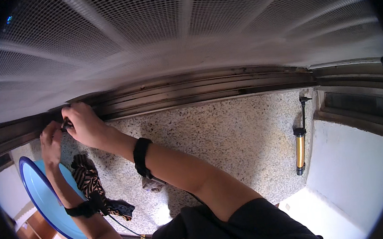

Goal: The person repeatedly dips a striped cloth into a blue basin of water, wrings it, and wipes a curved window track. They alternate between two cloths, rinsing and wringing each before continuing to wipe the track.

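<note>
Both hands are at the left part of the dark, dirty sliding-window track [189, 89]. My right hand [83, 123] is closed around a small dark object [66, 124], too hidden by the fingers to name. Close beside it on the left, my left hand [51, 142] has its fingers bent near the same object; whether it grips it I cannot tell. Below the hands, a patterned dark cloth [90, 181] lies crumpled on the speckled stone sill [213, 134]. A light blue plastic basin [42, 195] with a dark blue rim stands at the left, partly behind my left forearm.
A gold and black hand pump [300, 148] lies on the sill at the right. A small greyish cloth [152, 184] is under my right forearm. Mesh screening with bars [156, 17] rises beyond the track. White walls [349, 154] flank the sill, and wooden shelves [38, 229] show at lower left.
</note>
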The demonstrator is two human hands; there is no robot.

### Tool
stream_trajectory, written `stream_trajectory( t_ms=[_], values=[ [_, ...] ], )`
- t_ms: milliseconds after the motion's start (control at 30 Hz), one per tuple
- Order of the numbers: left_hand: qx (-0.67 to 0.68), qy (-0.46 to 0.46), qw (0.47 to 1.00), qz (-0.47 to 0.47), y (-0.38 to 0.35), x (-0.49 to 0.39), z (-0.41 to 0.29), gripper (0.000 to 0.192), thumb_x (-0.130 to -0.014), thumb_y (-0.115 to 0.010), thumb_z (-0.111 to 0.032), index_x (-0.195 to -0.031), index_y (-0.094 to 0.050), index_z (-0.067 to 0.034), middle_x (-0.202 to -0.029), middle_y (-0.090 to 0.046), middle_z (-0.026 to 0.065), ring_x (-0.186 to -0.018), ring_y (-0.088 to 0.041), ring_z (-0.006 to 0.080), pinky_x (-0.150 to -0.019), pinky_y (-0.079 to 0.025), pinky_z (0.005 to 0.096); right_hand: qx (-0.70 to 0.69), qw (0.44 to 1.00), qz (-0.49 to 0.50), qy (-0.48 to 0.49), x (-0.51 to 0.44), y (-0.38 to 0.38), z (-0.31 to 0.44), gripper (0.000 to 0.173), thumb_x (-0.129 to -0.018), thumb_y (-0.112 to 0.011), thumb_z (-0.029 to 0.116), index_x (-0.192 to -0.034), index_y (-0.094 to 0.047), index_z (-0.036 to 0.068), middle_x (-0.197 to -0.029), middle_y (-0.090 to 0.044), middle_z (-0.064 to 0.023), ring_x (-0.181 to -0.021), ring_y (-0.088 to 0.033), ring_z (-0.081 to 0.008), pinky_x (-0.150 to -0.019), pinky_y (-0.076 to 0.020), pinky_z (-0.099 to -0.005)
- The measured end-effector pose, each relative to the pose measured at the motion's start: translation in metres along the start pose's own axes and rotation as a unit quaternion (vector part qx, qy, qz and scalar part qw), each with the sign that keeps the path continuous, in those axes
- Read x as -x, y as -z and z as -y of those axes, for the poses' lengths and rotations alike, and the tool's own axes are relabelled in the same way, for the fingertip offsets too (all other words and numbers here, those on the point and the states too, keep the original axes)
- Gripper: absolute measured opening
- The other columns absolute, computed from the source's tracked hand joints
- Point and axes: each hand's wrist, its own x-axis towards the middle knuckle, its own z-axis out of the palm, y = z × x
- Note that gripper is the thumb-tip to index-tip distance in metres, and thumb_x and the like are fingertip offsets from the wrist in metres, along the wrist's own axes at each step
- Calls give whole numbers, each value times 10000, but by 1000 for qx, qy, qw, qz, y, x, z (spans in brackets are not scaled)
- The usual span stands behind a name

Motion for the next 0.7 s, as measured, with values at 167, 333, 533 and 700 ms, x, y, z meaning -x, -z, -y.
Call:
stream_trajectory(
  t_ms=[167,333,533,700],
  values=[
    [31,38,995,83,-6,-1,-61,188,-805,-577,-147,-862,-645,18,-711,-632,124,-653,-574,206,-647,-459,342,134,990,36,-26,10,41,6,312,-753,-727,52,-1030,-599,-10,-975,-625,-183,-928,-570,-368,-840,-455,-477],
    [-55,-12,997,48,-40,18,-126,240,-807,-698,-237,-968,-688,-60,-906,-719,91,-716,-608,288,-729,-508,383,229,970,75,-22,32,117,29,306,-773,-734,67,-1046,-609,7,-991,-640,-154,-1003,-589,-346,-910,-456,-466],
    [20,-149,987,63,-77,25,-205,179,-875,-690,-155,-933,-703,14,-880,-715,179,-785,-717,290,-670,-530,376,270,956,56,-104,67,225,69,258,-780,-730,58,-1024,-652,24,-921,-695,-147,-903,-667,-313,-850,-513,-421],
    [52,-184,980,53,-129,44,-278,206,-928,-623,-232,-923,-670,-32,-625,-609,162,-521,-602,305,-501,-472,408,344,919,14,-194,96,311,97,287,-803,-710,105,-1087,-662,109,-963,-694,-100,-951,-649,-295,-924,-431,-416]
  ],
)
